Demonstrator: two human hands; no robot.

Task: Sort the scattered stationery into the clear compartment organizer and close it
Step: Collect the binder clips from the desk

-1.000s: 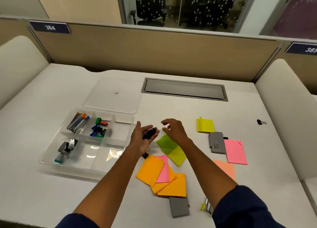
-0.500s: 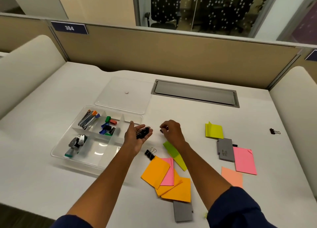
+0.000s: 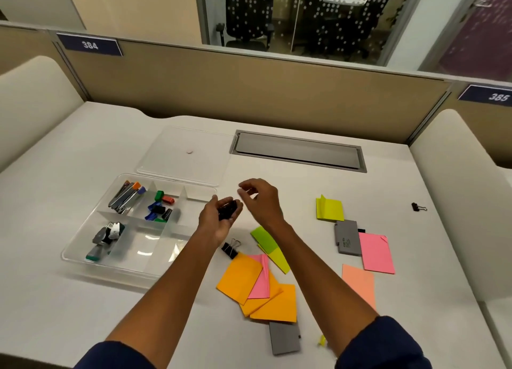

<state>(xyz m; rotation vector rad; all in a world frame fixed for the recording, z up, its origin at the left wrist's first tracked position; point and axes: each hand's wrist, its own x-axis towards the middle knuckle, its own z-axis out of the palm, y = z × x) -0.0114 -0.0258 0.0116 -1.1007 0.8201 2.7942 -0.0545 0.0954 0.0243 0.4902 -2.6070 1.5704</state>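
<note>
Black binder clips (image 3: 228, 212) were cupped in the left hand (image 3: 219, 219) beside the organizer (image 3: 83, 253), the right hand (image 3: 260, 199) pinching something small; overfilling could have spilled them.

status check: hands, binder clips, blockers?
Left hand cupping black binder clips. Right hand pinching something, unclear. Organizer open, lid off. Nothing blocking.
</note>
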